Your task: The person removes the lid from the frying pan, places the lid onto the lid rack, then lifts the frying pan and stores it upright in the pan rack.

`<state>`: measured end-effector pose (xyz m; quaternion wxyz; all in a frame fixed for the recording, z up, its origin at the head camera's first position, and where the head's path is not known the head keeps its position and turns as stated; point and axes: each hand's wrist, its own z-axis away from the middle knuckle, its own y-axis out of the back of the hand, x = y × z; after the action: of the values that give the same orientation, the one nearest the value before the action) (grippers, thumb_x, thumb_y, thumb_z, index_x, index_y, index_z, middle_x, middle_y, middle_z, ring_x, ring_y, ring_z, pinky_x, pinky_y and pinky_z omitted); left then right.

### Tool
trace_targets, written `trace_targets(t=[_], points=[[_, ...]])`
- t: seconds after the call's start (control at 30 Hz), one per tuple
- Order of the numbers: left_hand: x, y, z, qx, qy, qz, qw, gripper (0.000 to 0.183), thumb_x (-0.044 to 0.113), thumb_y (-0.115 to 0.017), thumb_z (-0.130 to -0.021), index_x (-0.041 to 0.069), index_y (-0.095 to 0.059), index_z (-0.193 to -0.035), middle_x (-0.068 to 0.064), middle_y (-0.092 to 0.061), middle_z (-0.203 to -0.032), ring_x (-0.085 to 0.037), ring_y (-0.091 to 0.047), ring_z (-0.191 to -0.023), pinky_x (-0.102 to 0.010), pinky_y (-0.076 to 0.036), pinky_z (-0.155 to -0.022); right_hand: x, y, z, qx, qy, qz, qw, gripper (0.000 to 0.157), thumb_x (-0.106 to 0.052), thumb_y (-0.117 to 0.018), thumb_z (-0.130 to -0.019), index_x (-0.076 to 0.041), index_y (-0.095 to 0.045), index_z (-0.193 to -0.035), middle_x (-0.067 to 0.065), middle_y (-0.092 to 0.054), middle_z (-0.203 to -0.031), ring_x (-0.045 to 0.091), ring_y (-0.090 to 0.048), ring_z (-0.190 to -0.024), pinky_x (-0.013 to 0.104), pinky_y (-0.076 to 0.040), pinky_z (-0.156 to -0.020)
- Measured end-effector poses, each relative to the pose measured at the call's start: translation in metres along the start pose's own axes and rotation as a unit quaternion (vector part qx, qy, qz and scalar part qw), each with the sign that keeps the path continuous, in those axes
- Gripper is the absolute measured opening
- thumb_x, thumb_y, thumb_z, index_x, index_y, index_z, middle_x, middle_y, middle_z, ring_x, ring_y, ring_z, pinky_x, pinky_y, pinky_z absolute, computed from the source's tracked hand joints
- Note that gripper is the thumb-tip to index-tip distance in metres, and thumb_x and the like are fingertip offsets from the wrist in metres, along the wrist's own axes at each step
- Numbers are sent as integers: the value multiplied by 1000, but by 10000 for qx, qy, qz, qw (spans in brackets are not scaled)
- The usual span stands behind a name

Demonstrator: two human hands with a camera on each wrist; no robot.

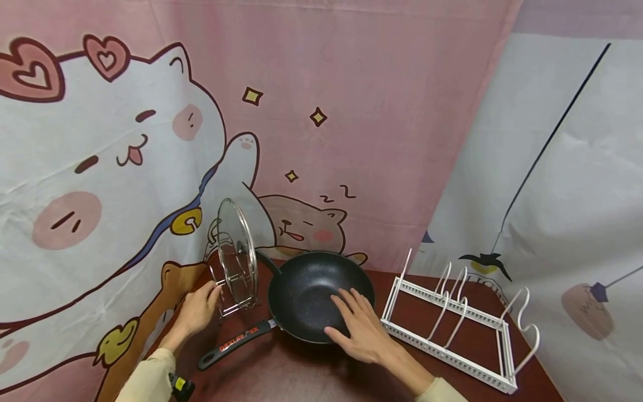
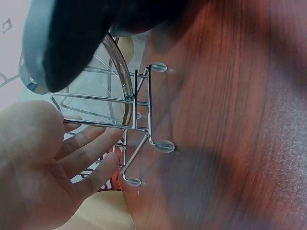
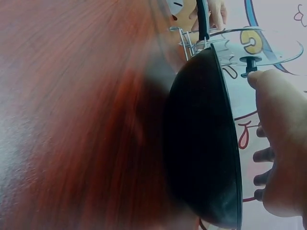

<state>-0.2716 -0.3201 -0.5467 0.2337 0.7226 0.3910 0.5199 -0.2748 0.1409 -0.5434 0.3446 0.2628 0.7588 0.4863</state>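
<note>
A glass lid (image 1: 249, 240) with a metal rim stands upright in a metal wire lid rack (image 1: 232, 308) on the left. My left hand (image 1: 198, 307) holds this rack's near side; in the left wrist view its fingers (image 2: 91, 148) reach behind the wires. To the right sits a black wok (image 1: 301, 290), its long handle (image 1: 236, 343) pointing toward me at the left. Above the wok's near right part, my right hand (image 1: 363, 329) spreads its fingers and holds nothing. From the right wrist, the wok's dark side (image 3: 201, 134) shows, with the lid's knob (image 3: 250, 64) beyond.
A white rack (image 1: 452, 363) with several upright curved dividers stands on the right of the reddish-brown table (image 1: 301, 379). Behind the table hangs a pink cloth (image 1: 382, 111) with cartoon animals, and a pale cloth (image 1: 567, 184) hangs at the right.
</note>
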Motion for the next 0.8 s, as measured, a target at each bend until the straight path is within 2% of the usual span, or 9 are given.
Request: trace_targets(t=[0.33,0.47,0.5,0.6,0.7,0.73,0.8], points=[[1,1,0,91,-112,-28,9999,26,18,-57,-119,13,-71,-98,-3,-81,-86,-23,-81,-80,-44,-57,-73,8,0,16,118,-143,196,9996,77,-63,-57,-113,-12,-50,-169,20,-44,-178,52,-35,-169,72,-32,-133],[-9,-2,-1,212,-430,331,9983,29,23,-56,-119,15,-70,-96,-3,-80,-83,-21,-80,-75,-41,-55,-67,10,-1,23,352,-158,254,9989,75,-60,-60,-112,-9,-53,-167,22,-48,-175,53,-38,-167,72,-33,-133],[-20,-7,-3,280,-654,530,9961,29,28,-57,-120,17,-70,-96,-1,-79,-82,-18,-78,-73,-38,-54,-65,11,-1,25,409,-167,259,9987,74,-59,-61,-112,-8,-54,-166,23,-49,-174,53,-39,-166,72,-33,-133],[-25,-8,-3,276,-792,626,9945,33,34,-55,-120,18,-70,-96,0,-78,-81,-16,-76,-71,-37,-52,-63,13,-2,29,554,-229,311,9977,72,-56,-65,-111,-8,-56,-164,23,-50,-173,53,-40,-165,71,-34,-132],[-19,-6,-2,213,-568,520,9968,33,34,-54,-121,17,-70,-97,-1,-79,-83,-18,-78,-75,-38,-52,-66,14,-3,34,664,-299,341,9968,70,-51,-70,-109,-7,-57,-162,24,-52,-171,54,-42,-164,72,-35,-131],[-7,-1,0,134,-329,340,9988,32,29,-54,-121,15,-70,-97,-4,-79,-84,-21,-79,-76,-41,-53,-67,15,-3,35,699,-318,365,9964,70,-50,-72,-108,-7,-58,-162,25,-53,-171,54,-43,-163,72,-36,-130],[-1,2,1,66,-137,196,9997,29,24,-56,-120,14,-71,-97,-5,-80,-86,-24,-81,-79,-41,-54,-70,16,-4,38,740,-356,377,9959,70,-49,-74,-107,-7,-59,-161,25,-54,-170,54,-44,-162,73,-37,-129]])
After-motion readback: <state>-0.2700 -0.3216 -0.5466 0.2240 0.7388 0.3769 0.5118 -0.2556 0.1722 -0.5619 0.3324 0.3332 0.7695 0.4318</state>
